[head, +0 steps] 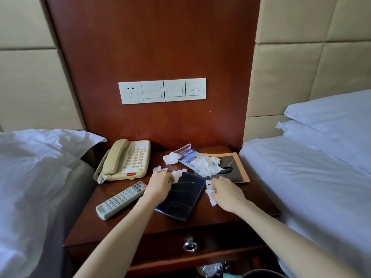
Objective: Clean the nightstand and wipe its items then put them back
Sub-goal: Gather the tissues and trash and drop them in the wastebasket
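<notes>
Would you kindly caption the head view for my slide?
Left hand and right hand grip tissues on the nightstand.

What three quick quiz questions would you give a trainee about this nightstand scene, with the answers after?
1. True or false: the remote lies nearer the person than the phone.
2. What does the right hand pinch? A) a tissue B) the remote C) the phone's handset
3. How many white plates are on the wall panel?
Key: 1 true; 2 A; 3 four.
</notes>
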A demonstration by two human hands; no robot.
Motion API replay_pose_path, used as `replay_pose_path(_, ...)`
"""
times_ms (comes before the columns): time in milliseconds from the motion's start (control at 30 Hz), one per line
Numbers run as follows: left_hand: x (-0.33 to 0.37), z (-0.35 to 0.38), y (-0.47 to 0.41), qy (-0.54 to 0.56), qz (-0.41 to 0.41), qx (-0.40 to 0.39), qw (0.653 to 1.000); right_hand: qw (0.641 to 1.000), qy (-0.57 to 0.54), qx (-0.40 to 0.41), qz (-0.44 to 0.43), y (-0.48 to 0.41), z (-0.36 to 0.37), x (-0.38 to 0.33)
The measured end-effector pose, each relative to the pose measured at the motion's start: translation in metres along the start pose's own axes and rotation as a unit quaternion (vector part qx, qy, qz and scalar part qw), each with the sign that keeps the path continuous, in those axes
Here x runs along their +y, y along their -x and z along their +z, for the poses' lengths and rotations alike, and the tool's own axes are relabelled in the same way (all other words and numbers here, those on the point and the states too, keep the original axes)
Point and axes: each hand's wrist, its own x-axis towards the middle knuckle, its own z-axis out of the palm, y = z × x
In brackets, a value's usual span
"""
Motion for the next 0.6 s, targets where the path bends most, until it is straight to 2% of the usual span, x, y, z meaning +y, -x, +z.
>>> replay_pose_path(233,-0.008,-0.002,-0.001,0.013,-0.002,0.023,1.000,1.000,-0.003,0.020,0.011,-0.006,0.000,-0.006)
replay_pose_path(400,-0.007,-0.004,0.002,0.007,0.011,0.026,1.000,0.991,-0.116,0.054,0.049,-0.009,-0.003,0.001)
replay_pose_path(600,0.012,-0.019,0.004,0.050,0.032,0.123,0.991,0.979,-0.175,0.104,0.032,-0.004,-0.028,0.011)
